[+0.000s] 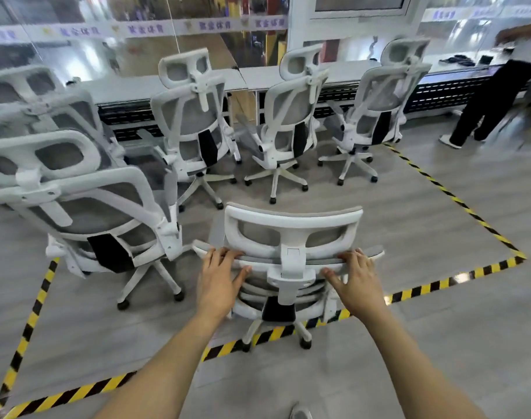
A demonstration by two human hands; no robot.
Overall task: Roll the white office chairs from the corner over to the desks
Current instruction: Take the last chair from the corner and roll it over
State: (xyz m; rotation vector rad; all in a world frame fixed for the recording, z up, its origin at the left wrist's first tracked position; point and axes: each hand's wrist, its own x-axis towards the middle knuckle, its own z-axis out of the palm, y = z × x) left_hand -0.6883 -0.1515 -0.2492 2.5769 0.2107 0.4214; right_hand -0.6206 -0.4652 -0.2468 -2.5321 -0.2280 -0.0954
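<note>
A white office chair (291, 225) with grey mesh stands right in front of me, its back toward me, its wheels on the striped floor tape. My left hand (220, 278) grips the top edge of its backrest left of the headrest post. My right hand (355, 282) grips the same edge on the right side. Three more white chairs (194, 116) (291, 116) (382, 101) face the long white desks (131, 87) along the glass wall. Further white chairs (85, 207) crowd the left side.
Yellow-black tape (448, 195) marks a rectangle on the grey floor. A person in dark trousers (494, 98) stands at the desk at far right. Open floor lies between my chair and the row at the desks. My shoe tip (300, 412) shows at the bottom.
</note>
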